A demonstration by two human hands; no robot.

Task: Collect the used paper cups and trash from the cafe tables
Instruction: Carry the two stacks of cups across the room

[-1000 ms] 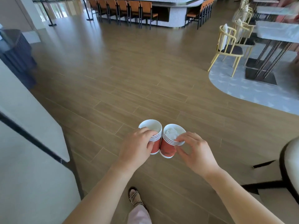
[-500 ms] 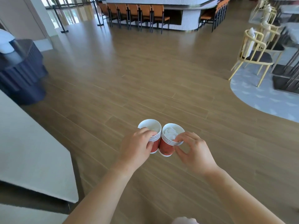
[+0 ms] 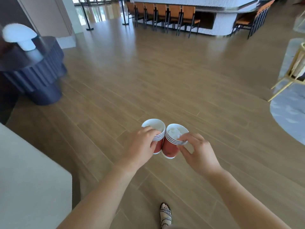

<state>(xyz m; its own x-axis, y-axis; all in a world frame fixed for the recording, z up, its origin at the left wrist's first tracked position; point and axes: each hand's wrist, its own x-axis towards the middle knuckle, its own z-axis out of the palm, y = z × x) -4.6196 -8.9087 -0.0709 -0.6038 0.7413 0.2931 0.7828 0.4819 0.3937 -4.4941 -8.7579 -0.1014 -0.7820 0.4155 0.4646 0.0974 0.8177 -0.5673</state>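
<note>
Out in front of the person's chest, above bare wooden floor [image 3: 165, 83], the left hand [image 3: 140, 147] is wrapped around the left stack of cups [image 3: 156, 136], thumb and fingers curled over its nested rims. The right hand [image 3: 200, 155] pinches the right stack of cups [image 3: 172, 144] at its rim, thumb and forefinger on the near edge and the other fingers spread loose.

Both stacks are red paper cups with white rims, upright but tipped slightly away from each other at the top, their sides touching low down. Each hand sits on the near, outer side of its own stack, so the cups lie just ahead of the knuckles with their long axes roughly vertical. Crumpled white paper [image 3: 175, 133] fills the mouth of the right stack; something white shows in the left one too, though it may be only the cup's lining.

Neither hand is free, and nothing else to collect lies within reach. A pale tabletop [image 3: 24, 179] edges in at the left, nearer the left hand. Farther off stand a dark fluted pedestal [image 3: 38, 76] with a white lamp [image 3: 19, 36], and orange chairs [image 3: 165, 14] along a counter. Any further pickup would, I judge, need the stacks merged first.
</note>
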